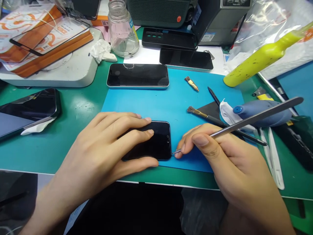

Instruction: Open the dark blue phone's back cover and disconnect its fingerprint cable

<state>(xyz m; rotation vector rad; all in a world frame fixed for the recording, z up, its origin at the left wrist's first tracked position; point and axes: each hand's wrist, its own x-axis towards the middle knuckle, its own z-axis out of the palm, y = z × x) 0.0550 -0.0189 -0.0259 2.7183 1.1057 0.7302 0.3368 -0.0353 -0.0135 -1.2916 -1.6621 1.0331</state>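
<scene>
A black smartphone (pixel 158 140) lies screen up near the front of the blue mat (pixel 146 101). My left hand (pixel 110 143) holds it down, the fingers across its screen and far edge and the thumb along its near edge; its left part is hidden beneath that hand. In my right hand (pixel 220 153), closed between thumb and fingers, is a slim metal pry tool (pixel 256 116) with a flat rounded upper end. Its thin tip meets the phone's right end near the closest corner; whether it is inserted there I cannot tell.
Another phone (pixel 138 75) lies behind on the mat. Right of it are a small brush head (pixel 191 84), a long-handled brush (pixel 207 117), a yellow bottle (pixel 259 58) and white tweezers (pixel 274 160). A glass jar (pixel 123 32) stands at the back; a phone (pixel 29 109) lies left.
</scene>
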